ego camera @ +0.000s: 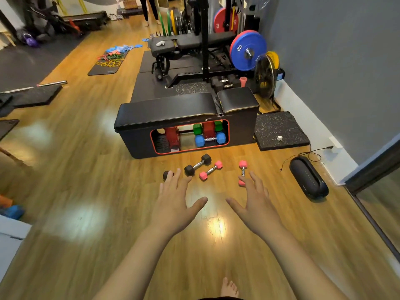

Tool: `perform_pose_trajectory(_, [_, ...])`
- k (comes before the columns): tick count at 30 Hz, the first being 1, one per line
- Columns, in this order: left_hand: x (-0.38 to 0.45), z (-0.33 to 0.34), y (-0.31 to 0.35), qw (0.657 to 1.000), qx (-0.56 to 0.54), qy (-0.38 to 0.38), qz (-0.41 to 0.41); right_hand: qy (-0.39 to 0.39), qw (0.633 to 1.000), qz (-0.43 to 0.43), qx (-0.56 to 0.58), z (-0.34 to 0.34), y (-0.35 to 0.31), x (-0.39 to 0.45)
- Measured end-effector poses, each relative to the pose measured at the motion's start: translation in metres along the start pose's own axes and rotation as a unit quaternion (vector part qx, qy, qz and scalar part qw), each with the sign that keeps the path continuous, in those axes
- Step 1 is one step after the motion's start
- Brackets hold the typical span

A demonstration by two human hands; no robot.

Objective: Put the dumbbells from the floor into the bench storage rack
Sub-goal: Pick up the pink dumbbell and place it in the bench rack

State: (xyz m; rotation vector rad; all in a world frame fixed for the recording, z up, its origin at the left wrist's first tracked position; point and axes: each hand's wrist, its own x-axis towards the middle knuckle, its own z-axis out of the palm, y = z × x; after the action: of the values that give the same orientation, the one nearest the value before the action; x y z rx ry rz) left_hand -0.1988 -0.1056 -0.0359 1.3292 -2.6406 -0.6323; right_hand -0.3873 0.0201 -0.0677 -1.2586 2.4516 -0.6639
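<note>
A black padded bench [164, 110] stands on the wood floor, its red-edged storage rack [189, 136] facing me. Inside the rack sit a blue dumbbell [210, 139] and a green dumbbell [197, 129] above it. On the floor before it lie a black dumbbell [198, 165], a pink dumbbell [210, 170], a second pink dumbbell [242, 169] further right, and another black dumbbell [167, 174] mostly hidden behind my left hand. My left hand [175, 200] and my right hand [255, 199] are stretched out above the floor, fingers spread, both holding nothing.
A black speaker [308, 177] with a cable lies at the right by the grey wall. A speckled rubber mat [280, 131] sits right of the bench. A squat rack with plates [247, 49] stands behind. My bare foot [229, 287] shows at the bottom; another person's legs [151, 9] at the far end.
</note>
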Motion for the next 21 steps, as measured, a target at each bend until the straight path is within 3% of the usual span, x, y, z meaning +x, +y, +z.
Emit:
perform_pose_trajectory(12, [0.128, 0.015, -0.004, 0.997, 0.004, -0.079, -0.005, -0.016, 0.999, 0.022, 0.038, 0.028, 0.017, 0.12])
perform_pose_trajectory(21, [0.289, 0.04, -0.053, 0.988, -0.025, -0.154, -0.003, -0.045, 0.994, 0.088, 0.042, 0.054, -0.001, 0.247])
